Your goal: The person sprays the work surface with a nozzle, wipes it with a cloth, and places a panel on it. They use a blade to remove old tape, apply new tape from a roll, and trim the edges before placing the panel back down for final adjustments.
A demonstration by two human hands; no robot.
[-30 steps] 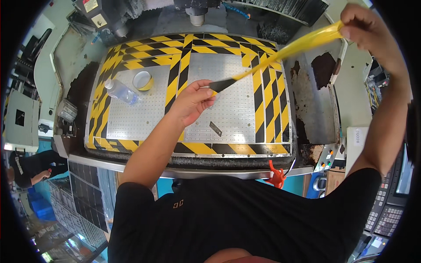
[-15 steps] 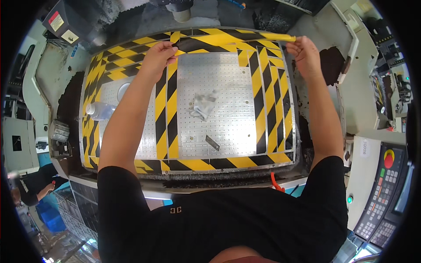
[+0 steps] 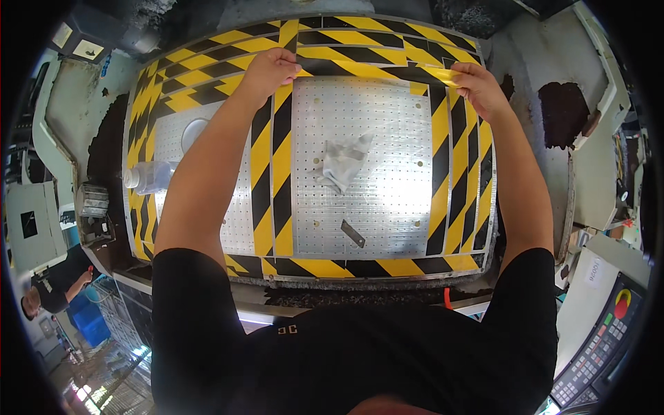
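Observation:
A strip of black-and-yellow striped tape point(image 3: 373, 71) is stretched between my hands along the far edge of the bare middle panel. My left hand point(image 3: 274, 69) pinches its left end, over a vertical taped band. At the other end, my right hand point(image 3: 477, 86) grips the strip between thumb and fingers. Whether the middle of the strip touches the surface, I cannot tell. Below it, a crumpled grey-white cloth point(image 3: 344, 164) and a small dark flat blade point(image 3: 353, 234) lie on the perforated metal plate point(image 3: 394, 200).
A clear bottle with a white cap point(image 3: 151, 178) lies on the plate beside my left forearm. Striped tape bands border the plate. A machine control panel point(image 3: 598, 339) stands at lower right. Another person point(image 3: 59, 290) is at far left.
My view has shifted, so the plate sits higher and more to the right. The tape strip is now nearer the bare panel's far edge, and my right hand has come lower.

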